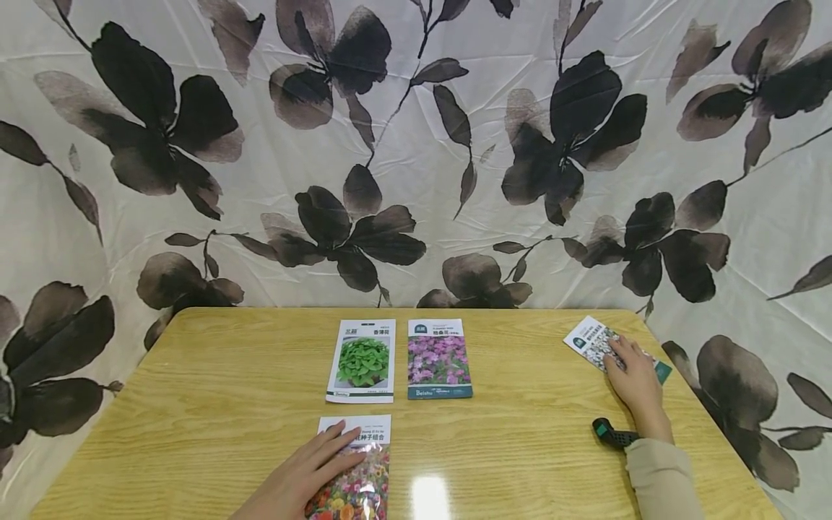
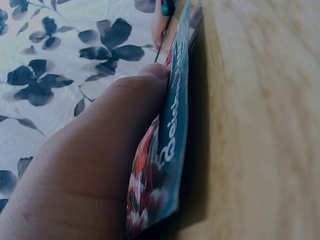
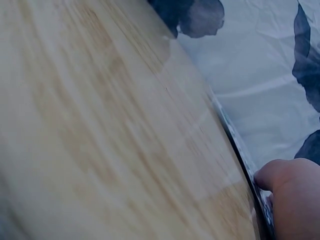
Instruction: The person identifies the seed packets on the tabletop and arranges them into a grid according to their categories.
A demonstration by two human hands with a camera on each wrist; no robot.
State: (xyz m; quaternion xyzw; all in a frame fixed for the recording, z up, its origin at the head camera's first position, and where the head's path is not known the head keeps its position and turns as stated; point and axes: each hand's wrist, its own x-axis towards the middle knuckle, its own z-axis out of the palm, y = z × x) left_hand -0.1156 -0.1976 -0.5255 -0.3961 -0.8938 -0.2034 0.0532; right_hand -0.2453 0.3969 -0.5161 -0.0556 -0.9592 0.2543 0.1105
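Note:
My left hand rests with extended fingers on a seed packet printed with mixed colorful flowers, at the table's near side. In the left wrist view, the thumb lies along that packet's face, beside its blue-green lettered strip. Over at the right, my right hand lies on a tilted seed packet with white flowers and a green end, covering its middle. The right wrist view catches this packet edge-on, with the thumb against it.
Two more seed packets lie side by side at the back middle: one with green leaves, one with purple-pink flowers. The wooden table ends at a hanging floral cloth. A black wrist device sits at my right wrist.

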